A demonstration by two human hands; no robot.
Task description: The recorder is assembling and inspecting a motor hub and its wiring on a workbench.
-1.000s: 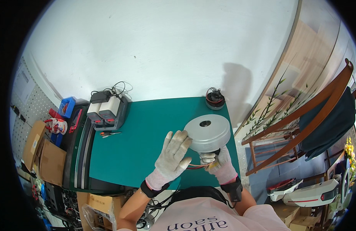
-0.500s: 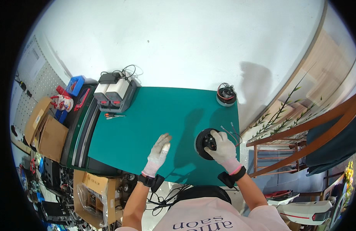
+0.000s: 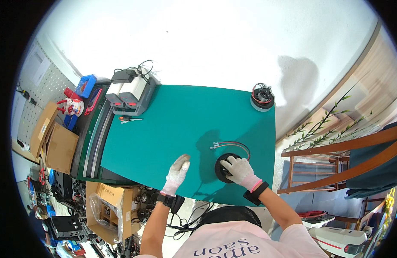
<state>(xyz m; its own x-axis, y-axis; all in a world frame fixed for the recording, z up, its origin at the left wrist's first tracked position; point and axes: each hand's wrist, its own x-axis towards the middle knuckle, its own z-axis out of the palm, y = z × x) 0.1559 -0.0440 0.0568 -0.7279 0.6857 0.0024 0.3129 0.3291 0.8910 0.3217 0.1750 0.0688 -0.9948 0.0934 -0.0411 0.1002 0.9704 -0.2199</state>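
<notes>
Presently, the right hand (image 3: 240, 170), in a pale knitted glove, grips the black round motor unit (image 3: 220, 174) from above, fingers curled over its raised centre. The unit is at the near right part of the smooth green mat (image 3: 172, 124); its thin red and dark wires (image 3: 248, 151) arc over the mat to bright metal connectors (image 3: 214, 146). Left hand (image 3: 177, 171), gloved in matching knit, is open, fingers straight and together, well apart from the unit. Pose: both forearms reach up from the lower edge, right one angled inward; black bands (image 3: 255, 193) circle the wrists. Dark lettering crosses the pale pink shirt (image 3: 215, 236), upside down in this view. Farther out: second motor unit (image 3: 262, 99), far right corner; grey-and-white boxy device (image 3: 133, 101), far left, screwdriver (image 3: 124, 118) just in front; brown cardboard box (image 3: 61, 146) beyond the mat.
</notes>
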